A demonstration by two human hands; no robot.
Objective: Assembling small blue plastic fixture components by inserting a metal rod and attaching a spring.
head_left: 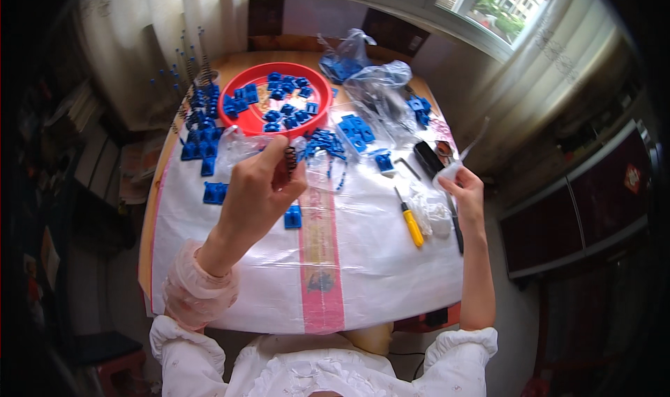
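My left hand (259, 187) is raised over the middle of the table, its fingers closed on a small dark coiled spring (289, 159). Just below it a blue plastic part (292, 217) lies on the white cover. My right hand (466, 196) reaches to the table's right edge and pinches a small clear plastic bag (453, 165). A red round tray (241, 118) with several blue plastic parts stands at the back of the table, beyond my left hand.
A yellow-handled screwdriver (412, 225) lies near my right hand, beside a black tool (457, 233) and crumpled clear bags (429, 212). More blue parts (199, 142) are piled at the left; clear bags (377, 90) with blue parts sit at the back right. A white sheet (377, 271) covers the table.
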